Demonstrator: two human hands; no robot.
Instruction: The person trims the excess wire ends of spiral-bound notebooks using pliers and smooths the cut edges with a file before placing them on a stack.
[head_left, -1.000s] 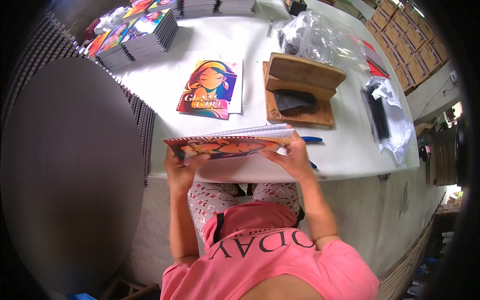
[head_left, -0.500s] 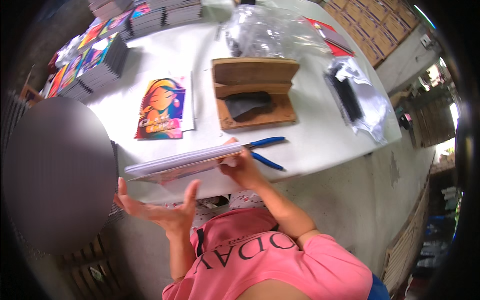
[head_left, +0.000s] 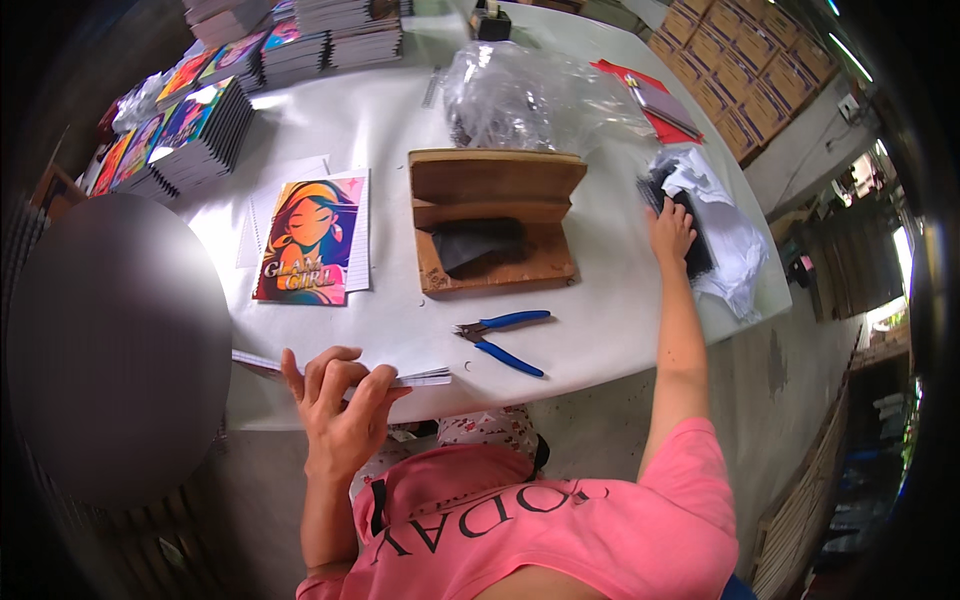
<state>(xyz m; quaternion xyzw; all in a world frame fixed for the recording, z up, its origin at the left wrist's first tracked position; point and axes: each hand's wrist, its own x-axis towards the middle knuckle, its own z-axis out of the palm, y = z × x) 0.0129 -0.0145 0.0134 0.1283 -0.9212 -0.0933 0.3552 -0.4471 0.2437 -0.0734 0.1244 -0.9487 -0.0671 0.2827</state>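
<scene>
At the table's near edge, my left hand (head_left: 345, 405) is closed on a notebook (head_left: 425, 377), seen almost edge-on, its white pages sticking out past my fingers. My right hand (head_left: 672, 232) is stretched far to the right, fingers curled on a bundle of black spiral binding coils (head_left: 700, 258). The coils lie partly in a crumpled white plastic bag (head_left: 735, 240). Between my hands rest blue-handled cutters (head_left: 510, 345), jaws apart. Behind them stands a wooden stand (head_left: 500, 185) with a dark pad (head_left: 475, 245) in it. A colourful notebook cover (head_left: 310, 240) lies left of the stand on lined sheets.
Stacks of spiral notebooks (head_left: 200, 130) fill the far left of the white table (head_left: 600, 330). Clear plastic wrap (head_left: 500, 95) lies behind the stand, beside a red folder (head_left: 650, 100). Cartons (head_left: 740, 70) are piled beyond. A grey blurred oval covers the left side.
My right hand has left the notebook and cutters and reached right to the black coils. My left hand, open before, now grips the notebook, which is lower. The cutters lie free on the table.
</scene>
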